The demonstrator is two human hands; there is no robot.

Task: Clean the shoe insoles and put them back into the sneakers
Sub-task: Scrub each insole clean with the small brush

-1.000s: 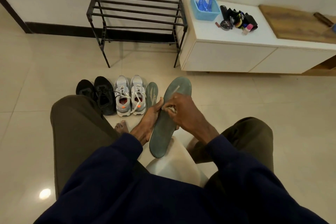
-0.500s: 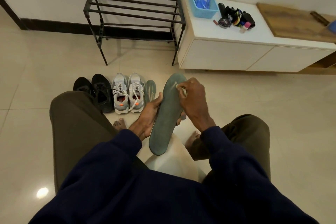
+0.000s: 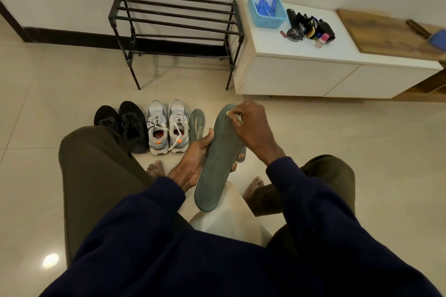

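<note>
A long grey-green insole is held upright and tilted between my knees. My left hand grips its left edge near the middle. At the insole's toe end, my right hand presses a small whitish wipe against it with closed fingers. A second insole lies flat on the floor just right of the grey sneakers, which stand side by side with orange linings showing.
A pair of black sneakers sits left of the grey pair. A black metal shoe rack stands against the wall. A white low cabinet at the right carries a blue basket and shoe-care items. Bare feet rest on the tile floor.
My right hand has slid the wipe up the insole from its middle to the toe end. The left hand keeps its hold on the insole's edge.
</note>
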